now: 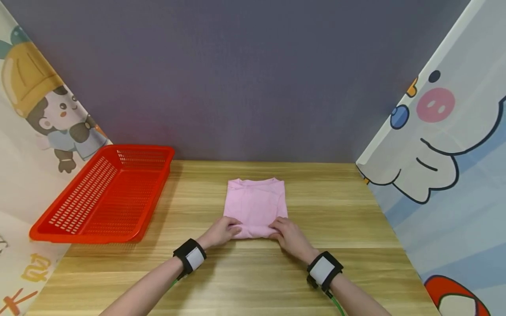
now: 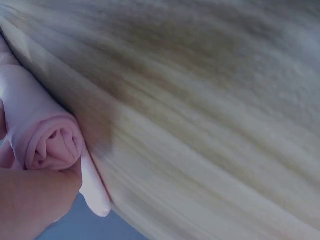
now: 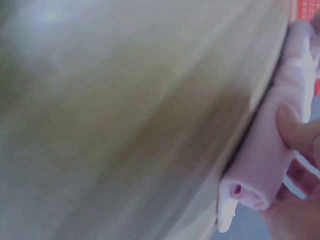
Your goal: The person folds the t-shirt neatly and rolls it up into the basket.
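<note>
A pink shirt (image 1: 256, 202), folded into a rough square, lies on the wooden table with its collar side away from me. Its near edge is rolled up into a thick tube. At the left end of the roll, my left hand (image 1: 218, 232) grips the fabric between thumb and fingers. My right hand (image 1: 292, 239) holds the right end in the same way. In the left wrist view the spiral end of the rolled shirt (image 2: 54, 145) shows beside the hand. The right wrist view has my thumb (image 3: 295, 130) pressing on the roll (image 3: 257, 150).
A red plastic basket (image 1: 158, 199) with slotted sides stands at the left of the wooden table (image 1: 332, 206). Behind the table rises a dark grey panel (image 1: 253, 79). Cartoon-printed sheets flank both sides, the right sheet (image 1: 446, 145) bearing a pig-like figure.
</note>
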### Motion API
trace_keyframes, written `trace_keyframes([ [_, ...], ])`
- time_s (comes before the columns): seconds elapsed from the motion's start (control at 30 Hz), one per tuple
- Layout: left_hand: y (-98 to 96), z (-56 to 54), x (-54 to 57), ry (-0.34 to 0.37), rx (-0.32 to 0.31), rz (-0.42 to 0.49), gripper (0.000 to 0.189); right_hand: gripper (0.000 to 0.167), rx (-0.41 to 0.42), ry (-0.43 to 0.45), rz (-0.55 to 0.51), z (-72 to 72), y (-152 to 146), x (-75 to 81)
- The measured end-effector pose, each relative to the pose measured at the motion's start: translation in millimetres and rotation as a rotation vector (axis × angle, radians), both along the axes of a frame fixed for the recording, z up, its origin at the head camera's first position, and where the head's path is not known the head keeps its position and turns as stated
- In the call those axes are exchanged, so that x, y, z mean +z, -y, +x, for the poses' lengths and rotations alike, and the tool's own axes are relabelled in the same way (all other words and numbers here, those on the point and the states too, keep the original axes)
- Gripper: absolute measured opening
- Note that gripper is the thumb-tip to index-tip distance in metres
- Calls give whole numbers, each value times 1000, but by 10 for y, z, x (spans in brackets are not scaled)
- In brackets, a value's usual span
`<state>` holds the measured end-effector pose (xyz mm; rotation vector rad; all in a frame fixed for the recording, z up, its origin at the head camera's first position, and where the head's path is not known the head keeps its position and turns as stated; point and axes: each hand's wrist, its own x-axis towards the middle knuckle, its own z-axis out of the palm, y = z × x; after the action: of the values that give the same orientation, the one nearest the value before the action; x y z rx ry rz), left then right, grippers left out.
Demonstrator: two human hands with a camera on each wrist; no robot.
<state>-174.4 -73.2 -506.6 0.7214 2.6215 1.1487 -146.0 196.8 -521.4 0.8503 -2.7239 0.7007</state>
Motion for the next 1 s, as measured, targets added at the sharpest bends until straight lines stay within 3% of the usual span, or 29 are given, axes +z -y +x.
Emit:
trace_keyframes([
  [0.1, 22, 61, -5, -40, -11, -2, 20, 14, 5, 100, -48, -27, -7, 18],
  [0.2, 48, 142, -52, -130, -19, 17, 24, 12, 29, 134, -77, -50, -22, 42],
  [0.27, 68, 189, -91, -229, -38, 7, 31, 11, 41, 161, -90, -63, -34, 63],
  [0.43, 106, 241, -168, -558, -137, -102, 45, 13, 61, 298, -123, -105, -85, 116],
  [0.5, 106, 246, -182, -639, -165, -128, 43, 14, 68, 344, -127, -123, -104, 136],
  [0.57, 105, 250, -197, -675, -168, -146, 39, 15, 73, 376, -116, -142, -109, 155],
  [0.67, 91, 255, -209, -680, -147, -157, 34, 15, 76, 403, -108, -153, -108, 176],
  [0.77, 70, 252, -219, -639, -120, -167, 30, 16, 76, 403, -104, -136, -103, 188],
  [0.87, 49, 240, -205, -556, -102, -162, 27, 17, 56, 383, -99, -90, -96, 187],
  [1.0, 38, 203, -160, -398, -101, -105, 25, 26, 37, 284, -36, 0, -88, 149],
])
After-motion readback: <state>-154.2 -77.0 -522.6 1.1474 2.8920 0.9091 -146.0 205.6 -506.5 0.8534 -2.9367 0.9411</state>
